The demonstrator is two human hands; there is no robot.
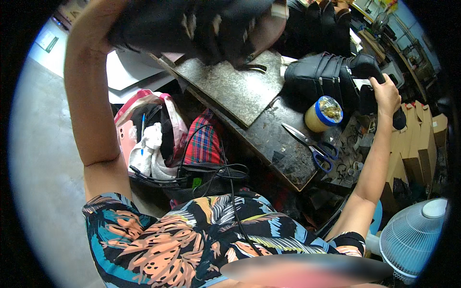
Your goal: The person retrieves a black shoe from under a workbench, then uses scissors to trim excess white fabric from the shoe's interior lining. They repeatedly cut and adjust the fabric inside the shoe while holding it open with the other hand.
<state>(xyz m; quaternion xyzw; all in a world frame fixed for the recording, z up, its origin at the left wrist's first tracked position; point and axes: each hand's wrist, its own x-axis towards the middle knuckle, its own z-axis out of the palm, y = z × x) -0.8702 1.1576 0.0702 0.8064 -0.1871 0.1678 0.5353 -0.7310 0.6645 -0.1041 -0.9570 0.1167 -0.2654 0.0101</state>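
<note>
My left arm reaches up along the left side to the top edge. A large black, shiny, blurred item (206, 31) with pale flecks fills the top beside its wrist and hides the fingers of my left hand (113, 12), so their grip does not show. At the upper right my right hand (386, 96) is closed on one end of a black leather piece (367, 65). Next to it lies a stack of black leather pieces with several straps (317, 74). Below the stack stand a tub with a blue rim (319, 115), holding yellowish stuff, and open scissors with blue handles (312, 146).
A pale, worn board (235, 89) lies on the dark workbench (269, 137). Left of the bench are a pink-and-white bag (175, 113) with a phone and a white cloth, and red plaid fabric (206, 137). Cardboard pieces (413, 149) and a fan (415, 240) stand at the right.
</note>
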